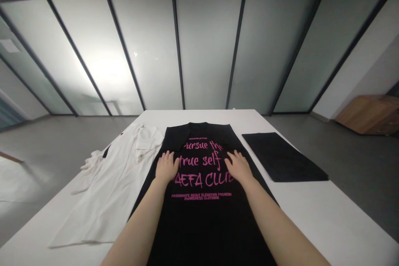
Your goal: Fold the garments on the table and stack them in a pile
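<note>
The black shirt is lying front up in the middle of the white table, its pink letters facing upward and the sleeve near the left hand being folded inward over them. Both the left hand and the right hand are resting palm down on this shirt, well apart, with fingers extended and gripping nothing. A white shirt is spreading loosely on the left, while a folded black cloth is lying flat on the right.
</note>
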